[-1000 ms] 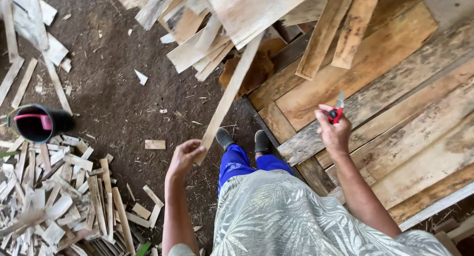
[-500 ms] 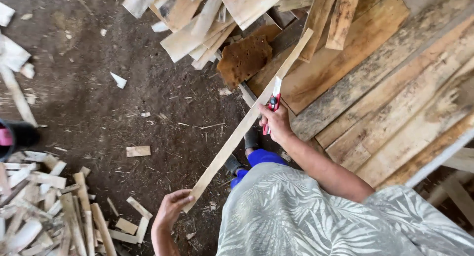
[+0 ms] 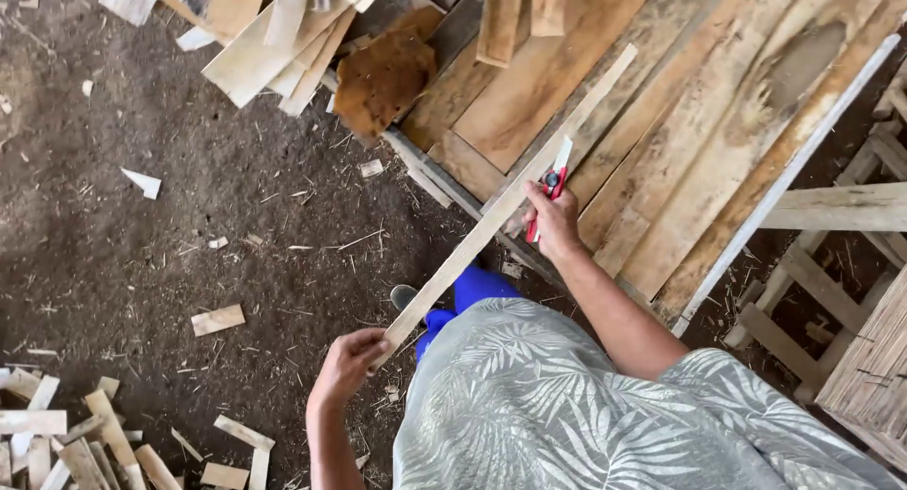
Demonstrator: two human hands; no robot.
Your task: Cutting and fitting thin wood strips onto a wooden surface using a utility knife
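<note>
My left hand (image 3: 345,367) grips the near end of a long thin wooden strip (image 3: 501,211) that slants up and to the right over the ground. My right hand (image 3: 553,221) holds a red-handled knife (image 3: 551,183) with a pale blade, its blade resting against the strip about midway along. The strip's far end reaches over the stacked planks. My blue trousers and one shoe show below the strip.
Wide wooden planks (image 3: 661,131) lie stacked on the right. Offcuts are piled at the top (image 3: 274,36) and at the lower left (image 3: 85,443). Dark dirt ground with wood chips fills the left. A wooden frame (image 3: 831,216) stands at the far right.
My right hand with the knife has come from the planks to the strip. My left hand has dropped lower along the strip. The view has shifted right.
</note>
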